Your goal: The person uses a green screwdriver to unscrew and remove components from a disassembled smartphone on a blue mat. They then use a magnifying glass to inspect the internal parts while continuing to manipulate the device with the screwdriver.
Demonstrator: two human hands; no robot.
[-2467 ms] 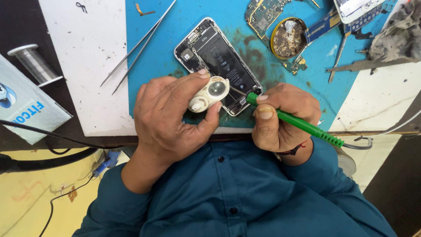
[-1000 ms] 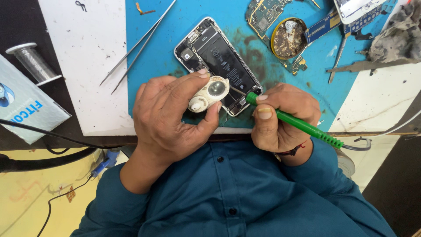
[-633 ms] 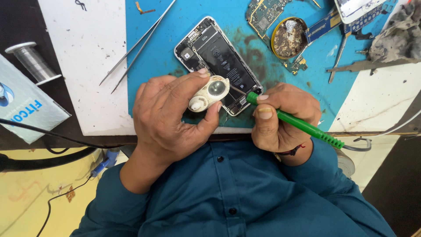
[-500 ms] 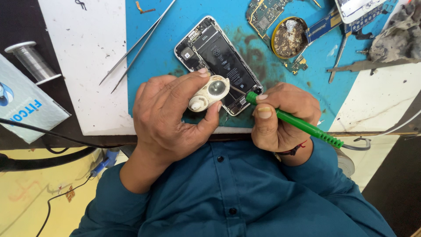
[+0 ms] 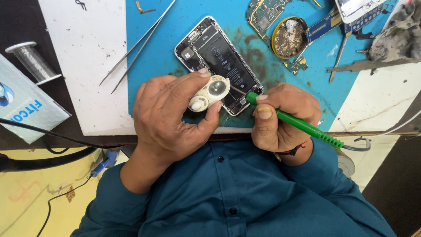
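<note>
Now, left hand (image 5: 169, 116): grip clamped between thumb and fingers on a small white magnifier (image 5: 209, 93), held just over the phone's lower end.
Right hand (image 5: 280, 116): grip closed around a green-handled tool (image 5: 298, 125), its metal tip touching the phone's lower edge.
Opened phone (image 5: 218, 57): lies face-down on the blue mat (image 5: 175, 39), back removed, battery showing.
Surface: tweezers (image 5: 138, 44) left of the phone; round tin (image 5: 289, 37) and circuit board (image 5: 263, 11) beyond; solder spool (image 5: 33, 61) far left.
</note>
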